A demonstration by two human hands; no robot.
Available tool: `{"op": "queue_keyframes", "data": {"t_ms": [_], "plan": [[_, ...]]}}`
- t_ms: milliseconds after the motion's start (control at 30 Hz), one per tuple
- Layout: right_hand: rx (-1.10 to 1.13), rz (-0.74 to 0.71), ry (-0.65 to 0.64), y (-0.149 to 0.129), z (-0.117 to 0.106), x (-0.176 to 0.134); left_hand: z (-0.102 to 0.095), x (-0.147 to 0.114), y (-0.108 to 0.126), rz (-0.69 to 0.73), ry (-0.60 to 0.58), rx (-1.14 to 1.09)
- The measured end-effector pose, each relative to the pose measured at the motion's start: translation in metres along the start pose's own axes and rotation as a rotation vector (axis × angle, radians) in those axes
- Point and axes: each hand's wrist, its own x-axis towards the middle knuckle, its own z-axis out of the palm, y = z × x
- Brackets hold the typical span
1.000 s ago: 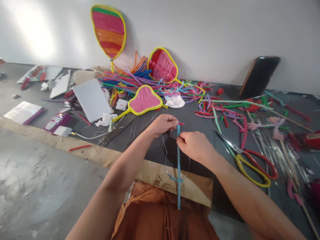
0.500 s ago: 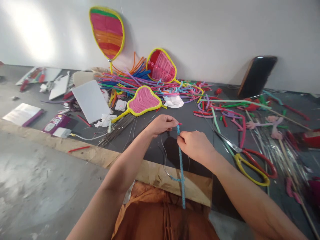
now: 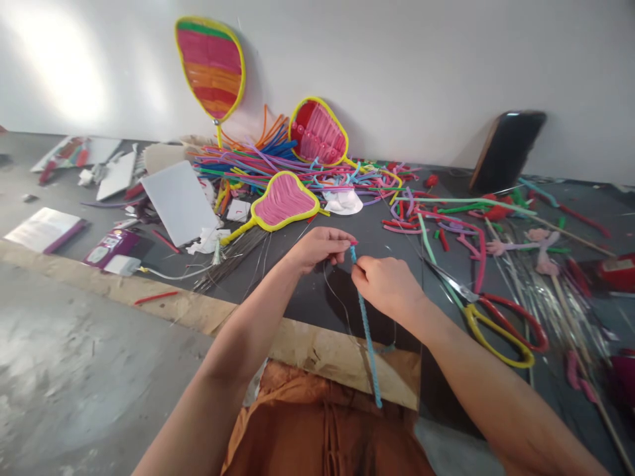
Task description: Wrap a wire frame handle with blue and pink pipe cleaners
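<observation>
A blue pipe cleaner (image 3: 368,337) hangs from between my two hands, its lower end slanting to the right over the table's front edge. My left hand (image 3: 328,249) pinches its top end, where a small pink bit shows at the fingertips. Just below, my right hand (image 3: 384,283) is closed around the same pipe cleaner with thumb and bent fingers. A thin wire (image 3: 341,305) loops down beneath my hands; where it joins is hidden. Nearest to my left hand lies a pink fan shape (image 3: 285,200) with a yellow pipe-cleaner rim.
Scissors (image 3: 471,297) with red and yellow handles lie right of my right hand. Behind are bundled pipe cleaners (image 3: 268,158), a striped fan shape (image 3: 211,66) against the wall and a leaning phone (image 3: 508,152). A white card (image 3: 179,201) and purple box (image 3: 113,246) lie left.
The blue pipe cleaner's lower end has swung to the right, and the wire loop has shifted with it. Both hands keep their grip in nearly the same place.
</observation>
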Motion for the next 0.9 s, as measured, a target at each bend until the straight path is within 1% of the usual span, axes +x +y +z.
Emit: {"op": "queue_keyframes", "data": {"t_ms": [233,400,600,767,900], "plan": [[-0.013,-0.008,0.006,-0.0023,-0.0014,-0.0019,0.0033,-0.0006,0.0027,-0.021,0.073,0.065],[-0.015,-0.002,0.007,-0.0005,0.0,-0.0018,0.0007,0.0006,0.0008,0.007,0.073,0.108],[-0.021,-0.004,0.001,-0.0009,0.001,-0.0007,0.0002,-0.0014,0.0039,-0.015,0.084,0.085],[-0.025,-0.009,-0.012,-0.0006,0.0007,-0.0012,0.0025,-0.0018,0.0037,0.021,0.161,0.134],[-0.024,-0.011,-0.014,-0.0005,0.0003,-0.0009,0.0026,0.0,0.0002,0.047,0.19,0.167]]}}
